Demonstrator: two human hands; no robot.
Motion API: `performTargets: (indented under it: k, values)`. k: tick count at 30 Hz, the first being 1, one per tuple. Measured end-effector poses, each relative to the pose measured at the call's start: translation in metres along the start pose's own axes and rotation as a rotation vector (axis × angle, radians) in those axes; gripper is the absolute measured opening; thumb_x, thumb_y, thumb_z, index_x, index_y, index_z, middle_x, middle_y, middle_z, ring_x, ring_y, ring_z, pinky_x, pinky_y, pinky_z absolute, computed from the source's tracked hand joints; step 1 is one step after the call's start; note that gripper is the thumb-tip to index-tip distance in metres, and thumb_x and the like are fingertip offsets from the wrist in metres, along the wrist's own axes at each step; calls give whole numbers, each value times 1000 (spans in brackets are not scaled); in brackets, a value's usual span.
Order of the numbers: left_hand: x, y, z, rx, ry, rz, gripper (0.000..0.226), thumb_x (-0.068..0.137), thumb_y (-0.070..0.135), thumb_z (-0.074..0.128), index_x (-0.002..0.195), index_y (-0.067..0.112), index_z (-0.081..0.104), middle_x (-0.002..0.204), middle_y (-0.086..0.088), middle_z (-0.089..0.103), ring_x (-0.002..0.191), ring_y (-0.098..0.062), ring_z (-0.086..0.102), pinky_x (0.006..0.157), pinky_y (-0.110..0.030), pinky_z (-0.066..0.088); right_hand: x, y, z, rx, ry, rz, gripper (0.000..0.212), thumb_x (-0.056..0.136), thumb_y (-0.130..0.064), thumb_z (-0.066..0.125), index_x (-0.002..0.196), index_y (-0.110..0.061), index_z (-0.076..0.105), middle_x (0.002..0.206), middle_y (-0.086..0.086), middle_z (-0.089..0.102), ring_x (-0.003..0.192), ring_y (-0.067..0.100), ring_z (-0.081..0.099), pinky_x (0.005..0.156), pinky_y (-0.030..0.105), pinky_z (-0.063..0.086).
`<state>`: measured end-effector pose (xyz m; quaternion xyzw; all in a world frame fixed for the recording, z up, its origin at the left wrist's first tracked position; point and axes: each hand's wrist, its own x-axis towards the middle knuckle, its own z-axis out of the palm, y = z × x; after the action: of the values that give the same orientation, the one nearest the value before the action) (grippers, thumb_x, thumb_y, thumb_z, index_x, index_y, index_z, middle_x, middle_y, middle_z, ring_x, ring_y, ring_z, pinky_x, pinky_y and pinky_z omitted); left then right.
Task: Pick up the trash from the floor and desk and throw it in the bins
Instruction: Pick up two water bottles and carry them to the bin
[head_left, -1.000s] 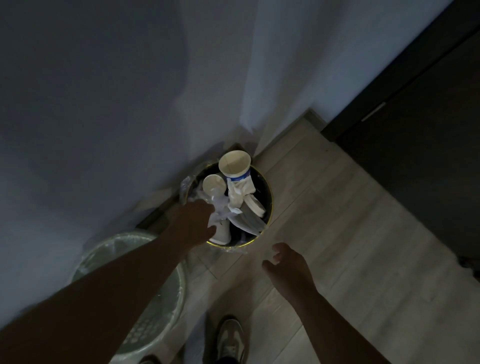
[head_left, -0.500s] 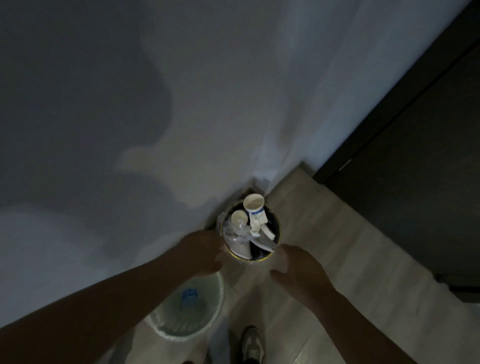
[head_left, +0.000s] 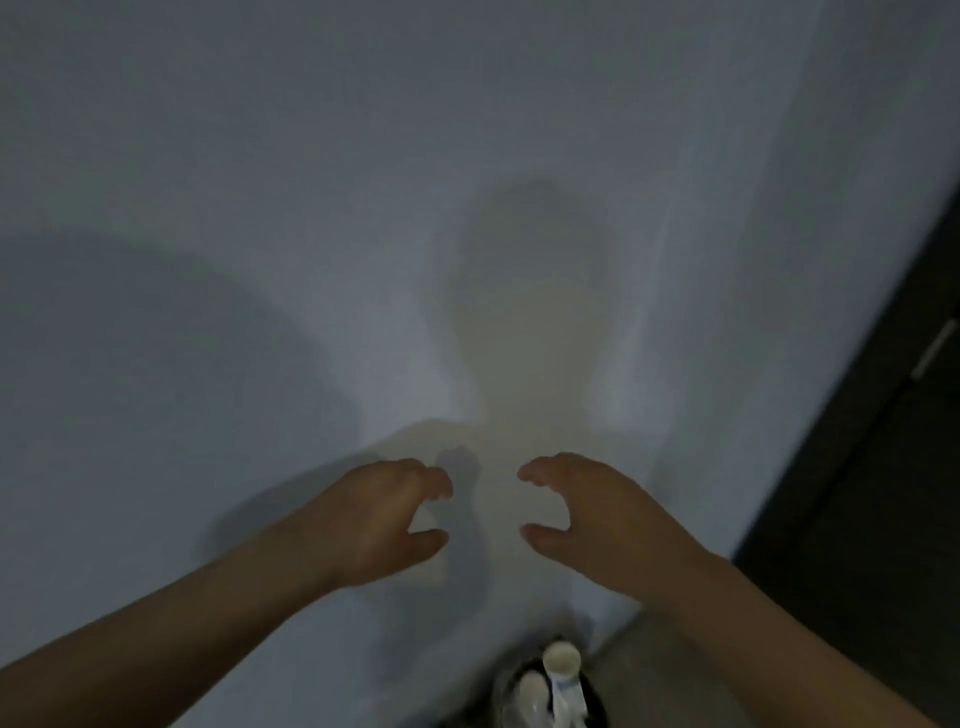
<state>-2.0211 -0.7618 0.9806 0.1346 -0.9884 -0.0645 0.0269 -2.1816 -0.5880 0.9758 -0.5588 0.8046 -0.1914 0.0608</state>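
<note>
Both my hands are raised in front of a pale wall, facing each other with a gap between them. My left hand (head_left: 387, 512) has loosely curled fingers and holds nothing. My right hand (head_left: 584, 512) is likewise loosely curled and empty. At the bottom edge a dark round bin (head_left: 592, 699) shows only in part, stuffed with white paper cups (head_left: 561, 662) and crumpled paper. The bin lies well below both hands.
A pale wall (head_left: 363, 208) fills most of the view, with my shadow on it. A dark door or cabinet front (head_left: 893, 467) stands at the right. A strip of wooden floor (head_left: 639, 675) shows beside the bin.
The view has tilted up from the floor to the wall. Both hands rose away from the bin and now hang level with each other. The pale second bin has left the view.
</note>
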Motion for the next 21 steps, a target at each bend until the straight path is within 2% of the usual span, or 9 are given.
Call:
performTargets:
  k: [4,5,8,12,16,19,21]
  values:
    - [-23,26,-90,103,214,-139,50,87,50,55,134,35,43,136,12,49,122,-8,48,101,-18,33,18,-38,-83,-25,147,-219,49,85,-45,63,131,-32,49,122,-14,54,109,5,53,91,20,42]
    - [-30,33,-110,120,261,-173,50,87,51,55,133,36,44,135,14,49,116,-6,50,99,-16,33,20,-46,-100,-33,172,-271,49,85,-46,62,131,-34,49,121,-16,53,109,4,52,89,19,41]
    - [-58,52,-160,161,400,-289,46,85,53,57,128,38,48,129,19,53,81,3,48,82,-7,30,23,-66,-144,-44,244,-404,47,85,-43,62,129,-35,49,123,-17,52,111,3,51,91,18,40]
    - [-110,71,-187,229,530,-461,44,84,56,55,125,42,49,126,23,52,94,8,47,77,-4,31,21,-98,-175,-49,263,-573,44,85,-40,62,127,-35,51,123,-18,52,113,2,48,93,15,35]
    - [-168,86,-196,286,550,-633,46,84,58,54,127,44,45,128,27,49,69,15,43,64,5,30,12,-146,-185,-21,236,-725,45,85,-43,60,128,-37,49,124,-21,50,113,-2,47,94,13,34]
    - [-217,98,-206,309,608,-751,45,83,59,54,126,44,47,125,28,49,73,16,45,67,2,31,1,-189,-184,21,253,-844,45,85,-47,59,128,-38,48,122,-24,49,113,-5,45,91,10,32]
    - [-251,108,-211,345,643,-817,45,83,60,53,124,44,47,124,29,50,86,13,47,76,-1,32,-8,-220,-180,60,235,-917,46,85,-48,59,129,-39,48,122,-26,48,113,-6,45,92,11,33]
